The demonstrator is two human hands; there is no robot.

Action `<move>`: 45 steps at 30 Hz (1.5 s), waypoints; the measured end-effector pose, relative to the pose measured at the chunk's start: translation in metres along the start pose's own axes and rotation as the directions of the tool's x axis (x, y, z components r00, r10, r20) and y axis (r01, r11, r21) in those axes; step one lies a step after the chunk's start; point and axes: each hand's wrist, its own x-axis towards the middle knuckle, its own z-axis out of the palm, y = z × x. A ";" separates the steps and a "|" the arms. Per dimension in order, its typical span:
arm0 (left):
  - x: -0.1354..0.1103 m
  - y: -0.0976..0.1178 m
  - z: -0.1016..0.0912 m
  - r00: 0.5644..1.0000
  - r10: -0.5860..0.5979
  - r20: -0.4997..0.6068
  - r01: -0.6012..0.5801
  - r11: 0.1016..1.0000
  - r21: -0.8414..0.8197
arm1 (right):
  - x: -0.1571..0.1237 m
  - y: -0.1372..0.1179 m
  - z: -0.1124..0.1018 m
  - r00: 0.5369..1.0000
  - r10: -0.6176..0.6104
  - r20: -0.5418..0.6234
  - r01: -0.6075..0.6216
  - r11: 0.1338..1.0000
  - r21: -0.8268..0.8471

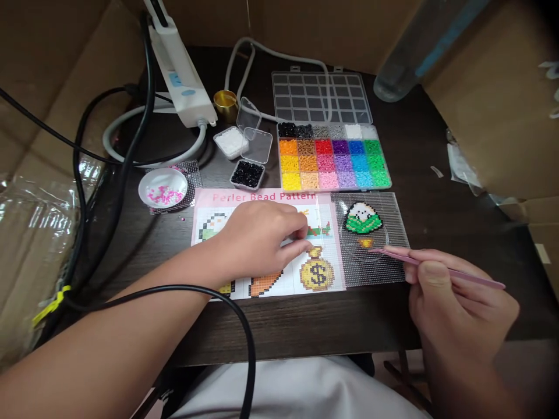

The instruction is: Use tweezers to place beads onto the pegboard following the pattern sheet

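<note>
My left hand [262, 238] rests on the bead pattern sheet [266, 247], fingers curled and pressed together near the money-bag picture [317, 273]; I cannot make out anything in them. My right hand [454, 297] grips pink tweezers [437, 267], whose tip reaches a few orange beads [365, 242] on the clear pegboard [375, 265]. Above them on the pegboard sits a finished green-and-white bead figure [363, 218].
An open bead box [334, 163] with many colours stands behind the sheet. Small tubs of white beads [231, 141] and black beads [247, 173], a white dish of pink beads [163, 188], a gold cup [225, 102], a white appliance [179, 70] and black cables [131, 145] lie left.
</note>
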 end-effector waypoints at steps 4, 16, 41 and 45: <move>0.000 -0.001 -0.001 1.000 -0.011 0.003 0.011 1.000 -0.012 | 0.001 -0.001 0.003 0.999 -0.025 -0.032 0.025 1.000 0.011; 0.001 0.000 -0.001 1.000 -0.024 0.018 0.024 1.000 0.005 | 0.004 -0.007 0.005 0.998 -0.056 -0.029 0.054 0.996 -0.066; 0.002 -0.004 -0.002 0.998 -0.043 0.041 0.043 0.999 0.015 | 0.008 -0.004 0.003 0.996 -0.047 0.076 0.050 0.998 -0.038; 0.002 -0.003 -0.003 0.998 -0.049 0.041 0.048 0.999 0.016 | 0.007 -0.004 0.004 0.997 -0.046 0.061 0.048 0.999 -0.020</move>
